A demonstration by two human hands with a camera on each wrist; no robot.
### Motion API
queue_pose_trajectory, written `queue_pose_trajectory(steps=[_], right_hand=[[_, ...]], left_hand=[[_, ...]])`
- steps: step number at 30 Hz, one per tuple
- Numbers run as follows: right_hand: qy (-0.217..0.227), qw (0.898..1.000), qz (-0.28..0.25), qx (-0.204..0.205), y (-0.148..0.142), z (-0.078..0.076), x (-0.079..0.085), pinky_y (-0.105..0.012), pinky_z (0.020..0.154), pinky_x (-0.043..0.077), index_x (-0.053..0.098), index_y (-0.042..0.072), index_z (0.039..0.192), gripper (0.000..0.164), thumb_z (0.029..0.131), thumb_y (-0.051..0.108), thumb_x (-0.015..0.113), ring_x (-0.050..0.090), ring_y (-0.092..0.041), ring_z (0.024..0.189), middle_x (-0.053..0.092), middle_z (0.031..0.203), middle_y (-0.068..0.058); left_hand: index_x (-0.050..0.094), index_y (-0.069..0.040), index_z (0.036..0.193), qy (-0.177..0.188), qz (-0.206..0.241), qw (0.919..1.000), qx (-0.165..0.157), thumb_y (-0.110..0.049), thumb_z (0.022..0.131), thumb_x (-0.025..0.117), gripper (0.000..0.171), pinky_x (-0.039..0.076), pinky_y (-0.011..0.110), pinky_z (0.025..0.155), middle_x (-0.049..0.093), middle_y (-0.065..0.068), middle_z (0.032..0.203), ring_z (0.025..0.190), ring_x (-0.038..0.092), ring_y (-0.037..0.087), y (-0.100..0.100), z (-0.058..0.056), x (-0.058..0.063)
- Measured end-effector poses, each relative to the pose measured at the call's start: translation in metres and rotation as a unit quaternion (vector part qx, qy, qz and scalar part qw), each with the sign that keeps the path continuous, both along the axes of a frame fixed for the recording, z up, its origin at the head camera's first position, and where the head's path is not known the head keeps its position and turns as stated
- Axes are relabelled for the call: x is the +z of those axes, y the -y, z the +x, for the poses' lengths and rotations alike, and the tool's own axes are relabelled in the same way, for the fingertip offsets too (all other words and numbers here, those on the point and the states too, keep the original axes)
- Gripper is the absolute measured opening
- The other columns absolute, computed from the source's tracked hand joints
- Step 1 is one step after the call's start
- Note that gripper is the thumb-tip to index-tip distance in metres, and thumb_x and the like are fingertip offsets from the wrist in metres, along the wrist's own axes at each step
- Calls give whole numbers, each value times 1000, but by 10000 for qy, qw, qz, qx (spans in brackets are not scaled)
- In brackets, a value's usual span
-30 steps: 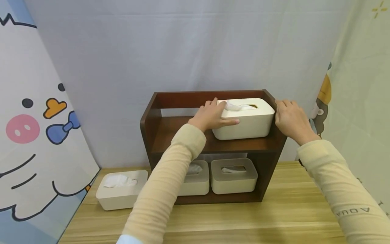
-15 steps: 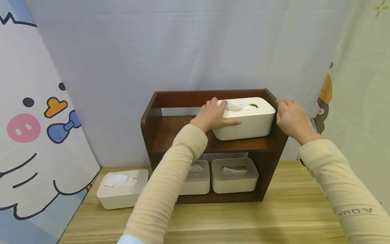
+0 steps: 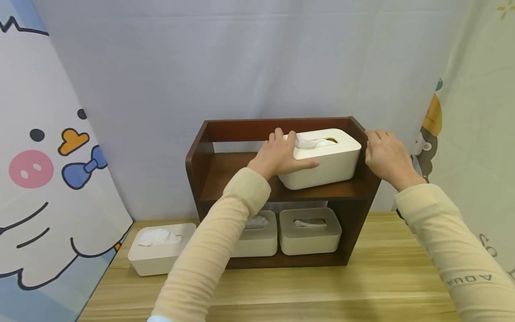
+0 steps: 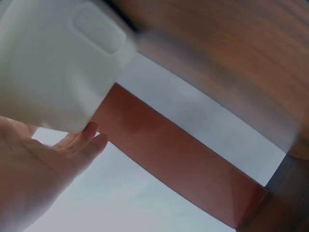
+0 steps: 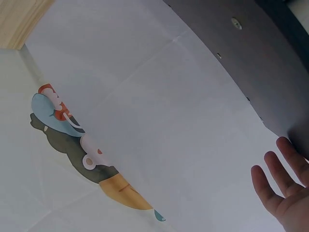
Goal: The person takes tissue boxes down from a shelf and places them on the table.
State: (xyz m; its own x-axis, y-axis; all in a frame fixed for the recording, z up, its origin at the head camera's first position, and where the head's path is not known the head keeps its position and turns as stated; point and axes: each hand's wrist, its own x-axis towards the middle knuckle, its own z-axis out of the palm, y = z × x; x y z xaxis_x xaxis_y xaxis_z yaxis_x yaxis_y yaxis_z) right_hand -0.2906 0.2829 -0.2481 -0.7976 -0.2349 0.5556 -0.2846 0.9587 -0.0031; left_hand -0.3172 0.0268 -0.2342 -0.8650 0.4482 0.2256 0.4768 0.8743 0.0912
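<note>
A white tissue box (image 3: 326, 167) with a tissue in its top slot sits at a slant on the upper shelf of a dark brown two-tier rack (image 3: 229, 170). My left hand (image 3: 277, 154) grips the box's left end, thumb across the front and fingers at the top and far side. In the left wrist view, fingertips (image 4: 91, 137) touch the pale box (image 4: 48, 72). My right hand (image 3: 386, 156) holds the rack's right side panel near its upper front corner. The right wrist view shows fingers (image 5: 285, 174) by the panel's outer face (image 5: 241, 63); its thumb is hidden.
Two more tissue boxes stand on the lower shelf: a left one (image 3: 257, 243), partly behind my left arm, and a right one (image 3: 310, 239). Another tissue box (image 3: 157, 252) rests on the wooden table (image 3: 301, 295), left of the rack. A pale curtain (image 3: 257, 62) hangs behind.
The left end of the upper tissue box has swung slightly forward and left with my left hand, so the box stands more slanted. My right hand stays on the side panel.
</note>
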Motion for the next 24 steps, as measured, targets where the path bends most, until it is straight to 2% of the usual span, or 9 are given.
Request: queue_pose_trajectory(steps=[3, 7, 11, 14, 17, 24], right_hand=[[12, 10000, -4, 12, 1, 0, 0, -56, 83, 41, 48, -13, 120, 37, 91, 6, 34, 47, -48, 102, 52, 113, -33], [8, 10000, -3, 24, 0, -1, 0, -57, 80, 41, 48, -13, 120, 37, 91, 6, 34, 48, -49, 100, 52, 112, -33], [-20, 10000, 7, 43, 0, -1, -2, -57, 79, 42, 48, -13, 120, 37, 91, 6, 35, 48, -48, 99, 53, 111, -33], [-53, 10000, 9, 51, 0, -1, -3, -56, 80, 42, 49, -13, 119, 37, 91, 6, 35, 48, -48, 100, 53, 111, -32], [-95, 9999, 1, 57, -1, -2, -3, -56, 81, 42, 49, -14, 119, 37, 91, 6, 35, 49, -48, 100, 53, 110, -33], [-115, 9999, -4, 92, -1, -3, -3, -56, 82, 42, 49, -14, 118, 36, 91, 6, 36, 49, -48, 99, 53, 110, -33]], left_hand=[[36, -11, 134, 145, -224, 9996, -60, -75, 74, 45, 88, 41, 38, 91, 44, 12, 120, 109, 42, 25, -2, 2, 5], [29, -14, 142, 466, -512, 9975, -127, -74, 76, 42, 90, 36, 42, 99, 39, 14, 132, 122, 37, 30, -9, 1, 9], [21, -17, 146, 879, -506, 9948, -97, -73, 77, 42, 91, 29, 45, 107, 24, 20, 145, 134, 23, 35, -16, -1, 11], [18, -19, 146, 1059, -391, 9936, -66, -73, 77, 44, 92, 26, 47, 108, 17, 21, 149, 137, 17, 37, -18, -3, 12], [20, -19, 146, 1062, -345, 9937, -53, -74, 75, 46, 94, 29, 47, 106, 23, 20, 145, 134, 22, 36, -20, -4, 12], [30, -20, 141, 785, -193, 9967, 29, -76, 69, 51, 94, 39, 44, 94, 39, 13, 129, 116, 35, 29, -20, -6, 8]])
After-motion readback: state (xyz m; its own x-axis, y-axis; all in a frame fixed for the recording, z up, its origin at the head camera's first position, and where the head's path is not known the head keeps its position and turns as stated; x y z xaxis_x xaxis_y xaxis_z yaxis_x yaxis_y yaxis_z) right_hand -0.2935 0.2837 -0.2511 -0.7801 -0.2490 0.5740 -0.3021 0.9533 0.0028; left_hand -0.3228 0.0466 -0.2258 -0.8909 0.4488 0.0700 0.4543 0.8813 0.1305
